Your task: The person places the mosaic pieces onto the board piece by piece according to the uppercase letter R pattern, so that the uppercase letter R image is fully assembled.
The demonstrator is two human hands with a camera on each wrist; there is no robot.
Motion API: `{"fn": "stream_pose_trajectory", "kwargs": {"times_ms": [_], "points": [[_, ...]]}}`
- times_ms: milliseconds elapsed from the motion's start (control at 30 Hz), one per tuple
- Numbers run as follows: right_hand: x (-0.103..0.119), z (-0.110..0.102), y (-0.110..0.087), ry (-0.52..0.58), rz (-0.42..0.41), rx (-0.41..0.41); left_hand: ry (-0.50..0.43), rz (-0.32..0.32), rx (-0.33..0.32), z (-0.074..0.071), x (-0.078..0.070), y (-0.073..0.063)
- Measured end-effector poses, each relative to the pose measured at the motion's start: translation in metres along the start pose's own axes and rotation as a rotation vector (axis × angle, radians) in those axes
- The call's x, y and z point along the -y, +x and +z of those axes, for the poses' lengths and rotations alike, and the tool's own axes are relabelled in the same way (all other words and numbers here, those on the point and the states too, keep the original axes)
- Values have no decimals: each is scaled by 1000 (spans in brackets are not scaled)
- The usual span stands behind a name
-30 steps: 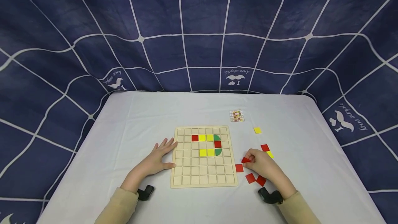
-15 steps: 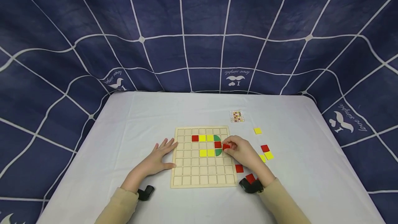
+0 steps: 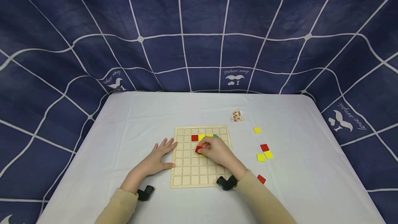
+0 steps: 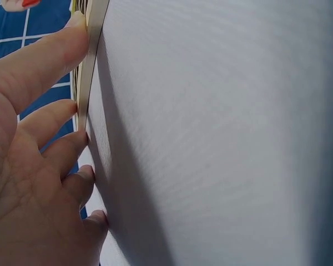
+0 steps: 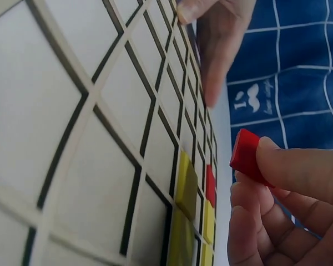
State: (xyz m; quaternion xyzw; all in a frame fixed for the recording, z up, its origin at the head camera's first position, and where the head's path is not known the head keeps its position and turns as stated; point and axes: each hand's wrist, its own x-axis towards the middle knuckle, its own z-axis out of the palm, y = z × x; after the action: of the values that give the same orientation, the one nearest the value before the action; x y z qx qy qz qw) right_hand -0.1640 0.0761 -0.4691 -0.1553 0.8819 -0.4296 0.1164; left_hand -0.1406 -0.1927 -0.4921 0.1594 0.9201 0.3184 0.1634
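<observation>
Your right hand (image 3: 215,150) pinches a red square tile (image 5: 246,152), likely light, stiff, best edge-held; your left hand (image 3: 158,159) lies spread

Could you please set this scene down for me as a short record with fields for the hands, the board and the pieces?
Left hand: fingers spread, touching the board's left edge
Right hand: above the board, pinching a red tile
Board: wooden grid, lying flat
Tiles on board: one red, some yellow, a green piece; others may be covered by the right hand
Loose pieces visible: three yellow, two red, right of the board
Card: small printed grid, beyond the board's far right corner
</observation>
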Motion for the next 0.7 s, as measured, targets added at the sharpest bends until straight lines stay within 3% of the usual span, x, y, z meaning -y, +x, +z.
{"fn": "stream_pose_trajectory", "kwargs": {"times_ms": [467, 700], "points": [[1, 16, 11, -109, -1, 13, 2, -1, 2, 0, 1, 1], [2, 19, 13, -202, -50, 1, -16, -2, -4, 0, -1, 1]]}}
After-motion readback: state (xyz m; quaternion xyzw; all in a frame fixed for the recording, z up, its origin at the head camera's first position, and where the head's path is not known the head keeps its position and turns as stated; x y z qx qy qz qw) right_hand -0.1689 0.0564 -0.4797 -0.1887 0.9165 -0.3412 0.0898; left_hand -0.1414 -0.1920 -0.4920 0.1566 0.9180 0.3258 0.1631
